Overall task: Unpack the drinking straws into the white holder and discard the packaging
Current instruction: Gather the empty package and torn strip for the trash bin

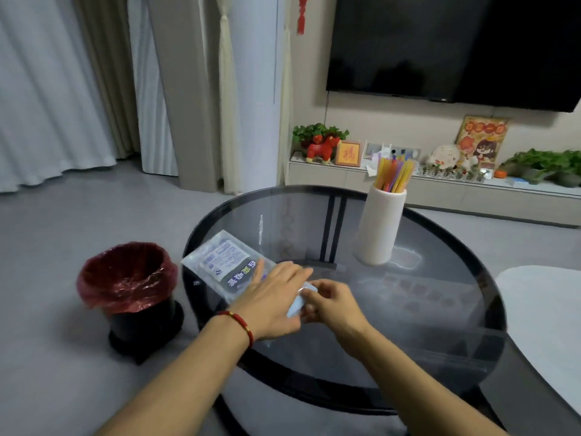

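The clear plastic straw package (220,262) with a printed label lies flat on the round glass table (440,309), near its left edge. My left hand (273,300) rests on the package's near end, fingers spread over it. My right hand (330,302) pinches the same end of the package between thumb and fingers. Farther right stands the white ribbed holder (379,228), upright, with several colourful straws (394,174) sticking out of it. A thin clear strip (260,229) lies on the glass beyond the package.
A black bin with a red liner (129,278) stands on the floor left of the table, its mouth open. A white table edge (547,325) overlaps at the right. A low TV cabinet with plants and ornaments (408,180) runs behind.
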The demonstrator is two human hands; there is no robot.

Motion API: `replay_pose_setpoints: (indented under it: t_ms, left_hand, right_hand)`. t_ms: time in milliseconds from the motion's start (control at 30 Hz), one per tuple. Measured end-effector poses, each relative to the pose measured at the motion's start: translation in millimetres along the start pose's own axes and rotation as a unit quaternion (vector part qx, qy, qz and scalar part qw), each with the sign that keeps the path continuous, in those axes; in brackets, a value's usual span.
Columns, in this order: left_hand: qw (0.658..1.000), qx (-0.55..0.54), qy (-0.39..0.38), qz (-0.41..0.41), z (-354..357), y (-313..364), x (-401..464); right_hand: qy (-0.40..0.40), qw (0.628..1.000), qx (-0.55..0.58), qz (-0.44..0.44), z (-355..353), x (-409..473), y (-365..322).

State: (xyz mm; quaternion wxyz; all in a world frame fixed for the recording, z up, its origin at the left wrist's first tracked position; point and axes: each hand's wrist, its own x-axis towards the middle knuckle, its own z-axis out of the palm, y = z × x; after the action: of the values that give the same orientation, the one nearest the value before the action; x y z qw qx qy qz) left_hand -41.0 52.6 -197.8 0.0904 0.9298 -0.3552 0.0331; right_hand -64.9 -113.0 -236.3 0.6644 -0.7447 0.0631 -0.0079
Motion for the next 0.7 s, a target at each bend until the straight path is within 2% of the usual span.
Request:
replay_pose_setpoints:
  t_ms: [133,233,467,567,700]
  left_hand:
    - [0.986,-0.008,0.108,-0.128,-20,-56,-62]
    - [0.959,-0.084,0.195,-0.187,-32,-110,-112]
    - [0.885,-0.171,0.301,-0.310,-29,-201,-157]
    - [0.850,-0.192,0.340,-0.354,-16,-232,-155]
    - [0.819,-0.206,0.352,-0.404,1,-267,-145]
  right_hand:
    - [-0.043,0.997,0.069,0.016,78,27,-13]
    - [-0.051,0.994,0.094,0.029,153,44,-21]
    - [-0.034,0.986,0.130,0.103,285,79,-28]
    - [-0.065,0.985,0.111,0.117,314,90,-33]
    - [-0.164,0.974,0.100,0.123,316,83,-40]
